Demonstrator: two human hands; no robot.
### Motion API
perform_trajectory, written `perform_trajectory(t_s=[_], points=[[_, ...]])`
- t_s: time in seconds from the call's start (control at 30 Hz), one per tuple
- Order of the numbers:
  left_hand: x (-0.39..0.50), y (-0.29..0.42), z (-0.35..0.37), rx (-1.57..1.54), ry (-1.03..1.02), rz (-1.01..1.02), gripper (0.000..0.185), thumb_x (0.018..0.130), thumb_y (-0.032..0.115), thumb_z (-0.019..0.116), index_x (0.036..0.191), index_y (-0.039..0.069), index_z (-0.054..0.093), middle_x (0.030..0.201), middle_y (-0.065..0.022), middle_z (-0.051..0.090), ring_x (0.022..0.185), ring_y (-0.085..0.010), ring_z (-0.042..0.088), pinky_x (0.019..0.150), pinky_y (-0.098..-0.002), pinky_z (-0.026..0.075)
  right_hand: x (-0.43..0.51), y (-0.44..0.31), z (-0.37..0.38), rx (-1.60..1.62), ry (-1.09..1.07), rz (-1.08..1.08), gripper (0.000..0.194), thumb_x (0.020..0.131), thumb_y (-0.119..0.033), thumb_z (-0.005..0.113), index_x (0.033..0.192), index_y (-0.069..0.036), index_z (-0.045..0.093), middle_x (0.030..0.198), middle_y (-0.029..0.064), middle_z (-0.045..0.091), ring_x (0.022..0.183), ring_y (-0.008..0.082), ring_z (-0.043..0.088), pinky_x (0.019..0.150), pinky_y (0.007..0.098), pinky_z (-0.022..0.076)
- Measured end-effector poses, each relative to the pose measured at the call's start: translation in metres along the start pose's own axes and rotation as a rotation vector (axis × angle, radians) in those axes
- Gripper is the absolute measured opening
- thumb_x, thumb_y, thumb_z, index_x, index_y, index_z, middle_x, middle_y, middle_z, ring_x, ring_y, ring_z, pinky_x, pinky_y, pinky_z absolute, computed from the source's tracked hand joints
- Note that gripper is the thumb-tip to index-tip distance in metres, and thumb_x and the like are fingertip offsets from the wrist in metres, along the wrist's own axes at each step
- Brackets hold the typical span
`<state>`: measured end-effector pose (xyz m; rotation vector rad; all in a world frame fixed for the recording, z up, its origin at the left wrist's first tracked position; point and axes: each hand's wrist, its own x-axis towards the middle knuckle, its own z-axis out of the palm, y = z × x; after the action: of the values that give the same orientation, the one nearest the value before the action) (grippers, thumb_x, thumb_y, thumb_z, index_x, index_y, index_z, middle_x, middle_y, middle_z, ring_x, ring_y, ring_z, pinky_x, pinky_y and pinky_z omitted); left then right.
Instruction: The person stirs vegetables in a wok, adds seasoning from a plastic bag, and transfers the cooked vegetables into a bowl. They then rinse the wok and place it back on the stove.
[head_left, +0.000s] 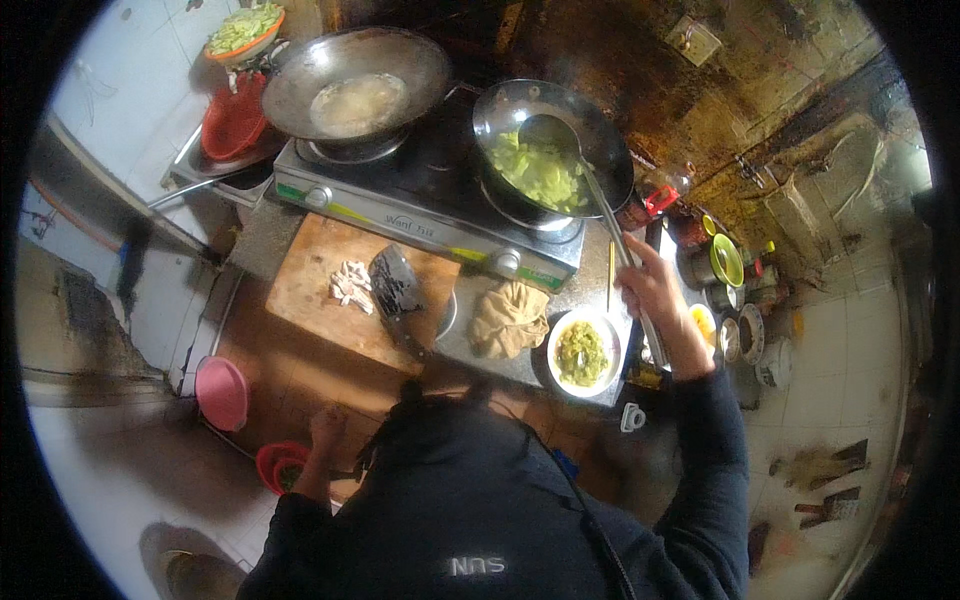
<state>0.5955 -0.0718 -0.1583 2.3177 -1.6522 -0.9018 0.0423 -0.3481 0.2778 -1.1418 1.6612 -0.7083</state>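
My right hand (651, 281) grips the handle of a long metal ladle (606, 206). The ladle's bowl rests inside the right wok (611, 135), over sliced pale-green vegetables (536, 172). Down at the lower left, my left hand (328, 429) hangs beside my body, apart from the counter; its fingers look curled, but details are blurred. Between the hands lies a wooden cutting board (315, 277) with a cleaver (396, 281) and a small pile of pale sliced food (351, 286). A white bowl (553, 360) of chopped green food stands below my right forearm, near a crumpled tan cloth (510, 320).
A second wok (285, 94) with cloudy liquid sits on the left burner of the gas stove (352, 206). At far left are red baskets (232, 124) and a bowl (255, 46) of sliced vegetables. A bottle (664, 196) and a green bowl (726, 259) stand right. Pink basin (222, 394) below.
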Motion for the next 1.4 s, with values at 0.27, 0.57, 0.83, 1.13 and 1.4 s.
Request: perform_trajectory(t_s=[0.27,0.57,0.83,1.13,1.4], points=[[-0.001,-0.012,0.019,-0.212,0.046,-0.024,0.037,0.088,0.038,0.066,0.096,0.003,0.071,0.087,-0.0197,0.071,0.081,-0.0386,0.069,0.073,-0.0478,0.054,-0.030,0.031,-0.016,-0.389,0.011,-0.106,0.068,0.086,-0.001,0.057,0.151,-0.012,0.042,0.073,0.0065,0.065,0.055,0.0110,0.057,0.051,0.0294,0.0474],[0.014,0.020,0.000,-0.530,-0.147,-0.234,0.027,0.091,0.029,0.063,0.086,0.002,0.067,0.072,-0.0124,0.066,0.066,-0.0252,0.067,0.063,-0.0405,0.054,0.040,0.035,0.002,-0.649,0.149,-0.321,0.067,0.084,-0.003,0.056,0.149,-0.014,0.045,0.098,0.0292,0.069,0.088,0.0331,0.072,0.076,0.0414,0.0542],[0.016,0.011,0.015,-0.282,-0.141,-0.074,0.021,0.093,0.023,0.066,0.083,0.004,0.070,0.068,-0.0064,0.064,0.054,-0.0168,0.062,0.049,-0.0351,0.050,0.031,0.011,-0.023,-0.949,0.226,-0.137,0.066,0.087,-0.003,0.053,0.151,-0.018,0.041,0.097,0.0312,0.068,0.085,0.0419,0.070,0.075,0.0509,0.0541],[0.008,0.010,0.021,-0.795,-0.077,-0.410,0.017,0.090,0.015,0.069,0.104,0.006,0.068,0.079,-0.0054,0.067,0.055,-0.0191,0.061,0.049,-0.0317,0.051,-0.040,0.002,-0.020,-0.836,0.039,-0.311,0.064,0.085,-0.005,0.054,0.148,-0.015,0.046,0.096,0.0302,0.068,0.087,0.0400,0.070,0.076,0.0485,0.0547],[0.015,0.012,0.025,-0.697,-0.278,-0.400,0.025,0.091,0.019,0.070,0.111,0.005,0.067,0.082,-0.0073,0.067,0.060,-0.0193,0.065,0.048,-0.0336,0.052,0.057,0.019,0.009,-0.938,0.227,-0.209,0.066,0.086,-0.004,0.049,0.150,-0.015,0.041,0.092,0.0310,0.067,0.085,0.0456,0.068,0.076,0.0528,0.0535]])
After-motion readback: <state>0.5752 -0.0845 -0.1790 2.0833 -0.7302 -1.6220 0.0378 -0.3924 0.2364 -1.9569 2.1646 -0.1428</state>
